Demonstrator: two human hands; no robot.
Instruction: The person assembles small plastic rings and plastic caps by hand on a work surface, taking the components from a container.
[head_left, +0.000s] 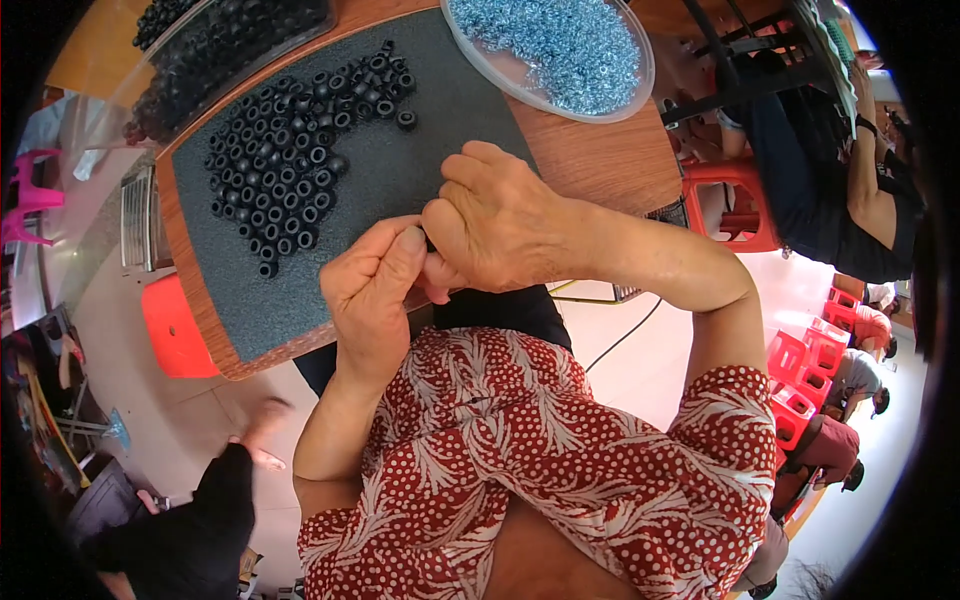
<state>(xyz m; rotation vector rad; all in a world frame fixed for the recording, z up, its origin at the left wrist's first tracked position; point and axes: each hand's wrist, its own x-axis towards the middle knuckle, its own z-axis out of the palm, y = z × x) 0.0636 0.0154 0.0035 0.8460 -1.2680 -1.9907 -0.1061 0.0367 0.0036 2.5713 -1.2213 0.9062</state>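
A small dark piece (430, 245) sits between the fingertips of the two hands, mostly covered by them, in front of the chest at the near edge of the worktop (615, 165). The left hand's (368, 285) grip is narrow, the thumb pressed down beside the forefinger and apparently closed on the piece; the right hand (495, 215) has its fingers curled inward against it, but whether that grip also holds the piece I cannot tell. Steady, even pressure from the left thumb would probably serve best, with the right fingers making small movements and both hands brought fully over the dark mat (455, 85), where anything dropped could be caught. The left forearm rises from below with the wrist fairly straight; the right elbow is swung out wide, its forearm coming across nearly level. Beyond the hands lie loose black rings (286, 150) on the mat, and farther right, clear blue bits (580, 55) in a round tray (508, 78)
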